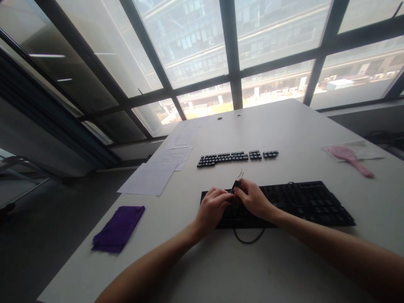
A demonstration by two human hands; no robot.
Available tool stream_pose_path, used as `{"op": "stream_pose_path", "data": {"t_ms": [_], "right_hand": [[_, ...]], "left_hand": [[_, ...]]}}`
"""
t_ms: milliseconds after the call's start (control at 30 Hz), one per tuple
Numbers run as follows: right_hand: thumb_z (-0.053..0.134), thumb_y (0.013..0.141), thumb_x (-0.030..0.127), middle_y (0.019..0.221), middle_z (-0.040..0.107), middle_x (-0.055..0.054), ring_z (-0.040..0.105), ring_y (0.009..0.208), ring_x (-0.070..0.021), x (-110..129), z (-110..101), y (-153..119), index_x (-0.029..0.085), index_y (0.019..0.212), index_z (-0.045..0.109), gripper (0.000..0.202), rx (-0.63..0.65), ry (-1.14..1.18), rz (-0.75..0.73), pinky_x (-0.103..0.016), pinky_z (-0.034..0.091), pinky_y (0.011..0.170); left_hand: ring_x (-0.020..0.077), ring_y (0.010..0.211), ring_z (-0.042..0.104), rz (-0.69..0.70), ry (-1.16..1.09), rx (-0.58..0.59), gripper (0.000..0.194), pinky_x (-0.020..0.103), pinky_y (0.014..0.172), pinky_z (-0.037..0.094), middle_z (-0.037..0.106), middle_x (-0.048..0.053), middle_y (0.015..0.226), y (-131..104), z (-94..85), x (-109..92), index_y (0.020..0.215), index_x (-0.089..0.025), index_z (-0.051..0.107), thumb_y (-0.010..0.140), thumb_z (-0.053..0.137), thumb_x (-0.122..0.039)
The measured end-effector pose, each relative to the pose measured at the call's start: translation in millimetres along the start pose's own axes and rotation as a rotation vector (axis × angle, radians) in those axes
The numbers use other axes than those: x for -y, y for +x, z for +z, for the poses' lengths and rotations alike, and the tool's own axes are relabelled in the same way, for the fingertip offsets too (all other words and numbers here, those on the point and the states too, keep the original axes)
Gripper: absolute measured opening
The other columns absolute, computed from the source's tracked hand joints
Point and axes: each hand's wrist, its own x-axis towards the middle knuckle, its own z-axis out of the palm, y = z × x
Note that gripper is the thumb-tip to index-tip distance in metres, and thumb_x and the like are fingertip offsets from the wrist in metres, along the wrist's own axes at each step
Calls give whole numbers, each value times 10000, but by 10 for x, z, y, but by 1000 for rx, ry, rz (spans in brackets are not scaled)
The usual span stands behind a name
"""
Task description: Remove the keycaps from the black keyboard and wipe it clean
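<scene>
A black keyboard [296, 202] lies on the white table, and both hands are over its left part. My right hand [252, 200] is closed on a small black tool [236, 185] with thin wire prongs pointing up and away. Close beside it, my left hand [213, 206] has its fingers pinched together at the tool's lower end; what they hold, if anything, is hidden. Loose black keycaps [224, 158] stand in rows beyond the keyboard. A black cable [249, 242] loops out at the keyboard's near edge.
A folded purple cloth [118, 229] lies at the table's left edge. Printed papers [151, 176] are spread behind it. On the right, a pink brush [349, 155] rests on a clear plastic bag [369, 152]. Large windows [195, 42] rise beyond the table [284, 126].
</scene>
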Motion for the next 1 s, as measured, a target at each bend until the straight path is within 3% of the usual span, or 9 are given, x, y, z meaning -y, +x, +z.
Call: {"op": "stream_pose_path", "data": {"t_ms": [233,333,400,500,667,833,1000], "right_hand": [[532,892,239,622,575,27,542,580,-140,18,1,-34,188,799,556,109,-21,-39,-22,-254,412,557],[524,899,243,618,584,26,558,573,-146,-15,-2,-23,191,810,555,108,-41,-35,1,-262,423,565],[521,903,249,626,595,23,572,571,-151,-35,-1,-15,192,827,558,102,-38,-28,8,-269,434,575],[524,903,256,641,607,17,587,577,-157,-47,5,-7,196,836,559,97,-36,-27,5,-273,442,582],[531,901,263,639,608,14,593,585,-161,-31,6,-5,197,830,569,104,-36,-41,10,-273,443,583],[536,902,265,643,603,16,589,592,-161,-33,6,-6,195,826,573,109,-34,-49,15,-272,437,582],[538,903,262,640,604,14,590,597,-161,-33,13,-9,192,823,569,111,-26,-44,16,-273,439,590]], "left_hand": [[215,1015,554,-82,-39,-15,162,367,924,472,641,54,1061,18,-27,-67,964,-238,692,855,649,-127],[185,929,590,-139,-175,4,151,304,800,501,642,44,1028,108,-127,-36,957,-223,671,831,675,-140],[165,843,598,-145,-184,-8,155,278,718,491,665,32,995,215,-203,106,975,-223,667,834,670,-158],[171,811,597,-156,-18,-100,178,296,731,483,706,20,961,408,-270,511,972,-227,691,800,700,-183],[177,735,584,-177,151,-82,136,329,773,489,736,7,860,655,-189,1157,876,-217,729,749,732,-167],[204,888,601,-107,149,-46,90,361,872,472,724,18,903,796,-11,1286,838,-231,760,764,751,-181],[229,1005,557,-153,210,-148,94,407,963,439,660,43,1007,953,104,1344,823,-248,776,754,768,-186]]}}
